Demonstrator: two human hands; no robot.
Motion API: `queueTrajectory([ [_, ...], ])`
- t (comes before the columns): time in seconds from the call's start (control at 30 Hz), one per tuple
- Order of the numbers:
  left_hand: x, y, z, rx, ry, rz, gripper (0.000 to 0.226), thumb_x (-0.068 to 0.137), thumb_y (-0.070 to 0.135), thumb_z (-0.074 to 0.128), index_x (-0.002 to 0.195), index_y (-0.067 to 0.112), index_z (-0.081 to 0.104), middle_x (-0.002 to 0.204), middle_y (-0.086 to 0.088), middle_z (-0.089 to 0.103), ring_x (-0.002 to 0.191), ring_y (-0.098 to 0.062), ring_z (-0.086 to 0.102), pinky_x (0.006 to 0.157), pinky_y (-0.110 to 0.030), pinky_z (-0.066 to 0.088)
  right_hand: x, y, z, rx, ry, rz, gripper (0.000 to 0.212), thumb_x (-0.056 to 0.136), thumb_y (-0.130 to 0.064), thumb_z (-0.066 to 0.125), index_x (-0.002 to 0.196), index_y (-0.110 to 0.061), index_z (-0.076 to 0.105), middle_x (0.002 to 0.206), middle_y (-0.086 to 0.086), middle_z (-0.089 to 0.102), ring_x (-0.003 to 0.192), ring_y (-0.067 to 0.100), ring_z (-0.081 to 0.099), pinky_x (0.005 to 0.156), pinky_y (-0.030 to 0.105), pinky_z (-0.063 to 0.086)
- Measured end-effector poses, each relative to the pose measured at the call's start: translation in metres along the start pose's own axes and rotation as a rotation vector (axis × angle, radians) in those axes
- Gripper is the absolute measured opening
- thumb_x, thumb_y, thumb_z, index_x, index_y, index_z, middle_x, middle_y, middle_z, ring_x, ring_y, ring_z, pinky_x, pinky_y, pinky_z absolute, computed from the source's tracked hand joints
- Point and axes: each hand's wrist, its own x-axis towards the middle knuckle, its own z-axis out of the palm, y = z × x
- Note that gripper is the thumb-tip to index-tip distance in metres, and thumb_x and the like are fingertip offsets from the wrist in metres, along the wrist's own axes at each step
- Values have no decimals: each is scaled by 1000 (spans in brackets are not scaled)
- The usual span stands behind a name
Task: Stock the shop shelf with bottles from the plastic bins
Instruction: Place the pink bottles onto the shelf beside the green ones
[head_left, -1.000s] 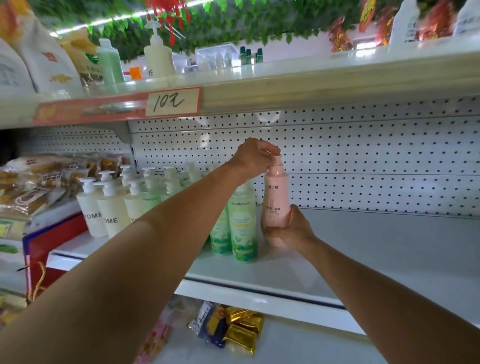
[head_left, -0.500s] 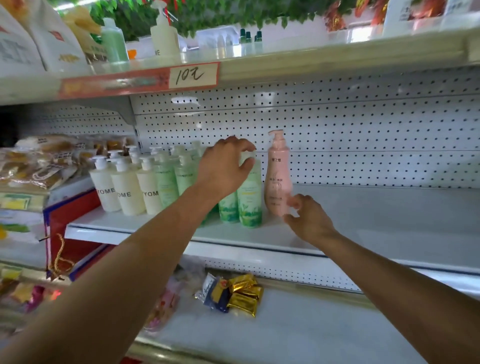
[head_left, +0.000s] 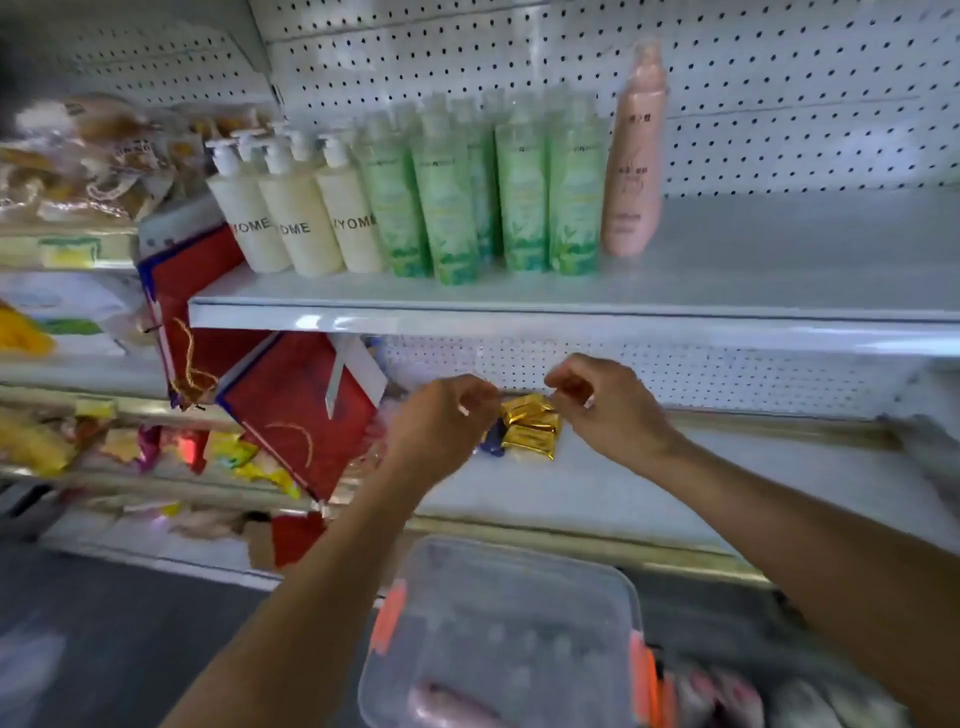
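Standing upright on the shelf (head_left: 779, 280) is the pink bottle (head_left: 635, 156), at the right end of the row, just beside the green bottles (head_left: 524, 192), with the cream pump bottles (head_left: 296, 208) further left. Both hands hang lower down in front of the shelf below, holding nothing: the left hand (head_left: 441, 421) has its fingers loosely curled, the right hand (head_left: 608, 405) likewise, motion-blurred. Between them lie gold packets (head_left: 532, 423). Down at the bottom sits a clear plastic bin (head_left: 498, 639) with orange latches
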Motion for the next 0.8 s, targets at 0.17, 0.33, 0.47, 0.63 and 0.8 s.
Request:
queueTrajectory([
  [0.17,-33,-85,46,-156,-177,-195,22,75,44,65,90,28,71,77,2,71,72,-15,68,70,-29,52,-42,30,75,36,-247,191,12,84,-21,65,93,-29,67,97,-7,68,90,18,64,83,40,53],
  [0.33,-65,-158,107,-347,-321,-515,11,89,21,66,79,24,64,77,-8,67,54,-10,57,51,-20,40,-91,82,156,5,-552,389,14,76,-27,61,89,-30,65,99,-3,70,93,19,67,84,36,54],
  [0.47,-87,-221,165,-323,-415,-717,11,87,18,67,96,12,69,82,-11,68,73,-24,66,63,-27,44,-128,125,214,-21,-782,500,17,77,-26,65,94,-27,61,99,-4,68,99,16,65,84,27,50],
  [0.63,-97,-286,226,-145,-579,-747,30,84,13,69,113,10,66,110,-11,70,104,-24,66,88,-28,49,-166,170,279,-57,-919,649,27,84,-20,62,110,-13,60,110,5,66,103,21,63,77,25,47],
  [0.8,-98,-324,274,92,-839,-668,45,86,16,64,130,19,55,135,-7,52,115,-27,59,96,-33,48,-187,206,325,-115,-1033,777,36,87,-23,62,117,-4,58,118,12,63,104,27,62,75,28,46],
])
